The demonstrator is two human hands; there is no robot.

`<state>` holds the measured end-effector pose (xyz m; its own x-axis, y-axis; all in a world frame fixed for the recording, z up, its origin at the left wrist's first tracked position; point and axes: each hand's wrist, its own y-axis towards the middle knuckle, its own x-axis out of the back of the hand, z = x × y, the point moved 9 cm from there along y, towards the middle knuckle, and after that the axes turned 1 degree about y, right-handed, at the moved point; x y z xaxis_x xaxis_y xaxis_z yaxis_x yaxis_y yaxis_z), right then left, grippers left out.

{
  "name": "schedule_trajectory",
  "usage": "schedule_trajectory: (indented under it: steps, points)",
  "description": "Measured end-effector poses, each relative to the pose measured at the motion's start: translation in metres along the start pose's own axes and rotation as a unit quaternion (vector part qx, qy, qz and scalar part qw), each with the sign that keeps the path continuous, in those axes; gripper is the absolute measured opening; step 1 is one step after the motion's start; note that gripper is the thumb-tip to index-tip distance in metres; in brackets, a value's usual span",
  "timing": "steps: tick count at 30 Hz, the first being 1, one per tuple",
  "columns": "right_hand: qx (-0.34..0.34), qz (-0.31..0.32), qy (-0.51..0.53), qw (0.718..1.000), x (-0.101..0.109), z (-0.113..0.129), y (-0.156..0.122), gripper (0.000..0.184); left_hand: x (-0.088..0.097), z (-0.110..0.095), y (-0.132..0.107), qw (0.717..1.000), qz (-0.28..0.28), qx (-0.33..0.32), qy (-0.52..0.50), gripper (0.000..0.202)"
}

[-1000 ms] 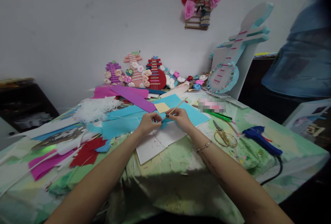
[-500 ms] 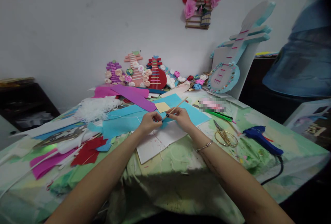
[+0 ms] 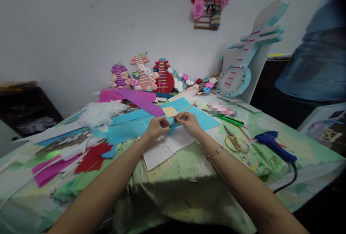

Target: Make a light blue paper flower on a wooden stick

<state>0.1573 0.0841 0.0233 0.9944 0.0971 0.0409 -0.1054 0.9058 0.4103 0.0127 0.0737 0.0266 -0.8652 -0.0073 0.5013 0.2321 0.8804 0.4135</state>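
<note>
A thin wooden stick [image 3: 189, 108] slants up to the right between my two hands, above a white board [image 3: 159, 155]. My left hand [image 3: 156, 128] pinches near the stick's lower end, where a small bit of blue shows; I cannot tell whether it is wrapped on the stick. Fingers of my right hand [image 3: 190, 123] are closed round the stick a little higher up. Light blue paper sheets [image 3: 129, 129] lie under and behind the hands. Just beyond the fingertips is a small cream paper square [image 3: 170, 111].
To the right lie gold-handled scissors [image 3: 234, 141], a blue glue gun [image 3: 275, 146] with its cord, and a green pen [image 3: 231, 120]. White shredded strands [image 3: 101, 113], a purple strip [image 3: 140, 102] and red scraps [image 3: 93, 158] are on the left. Paper instruments [image 3: 163, 77] line the wall.
Almost nothing differs. Both hands keep their hold on the stick in the same place, and the whole view has shifted very slightly.
</note>
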Motion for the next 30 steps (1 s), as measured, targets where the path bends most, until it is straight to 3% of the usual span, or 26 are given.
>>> schedule_trajectory:
  steps: [30]
  points:
    - [0.011, 0.017, -0.007, 1.000, -0.0031, 0.0037, -0.0019, 0.018, -0.0011, -0.0001, -0.0006, 1.000, 0.007, -0.003, 0.017, 0.006]
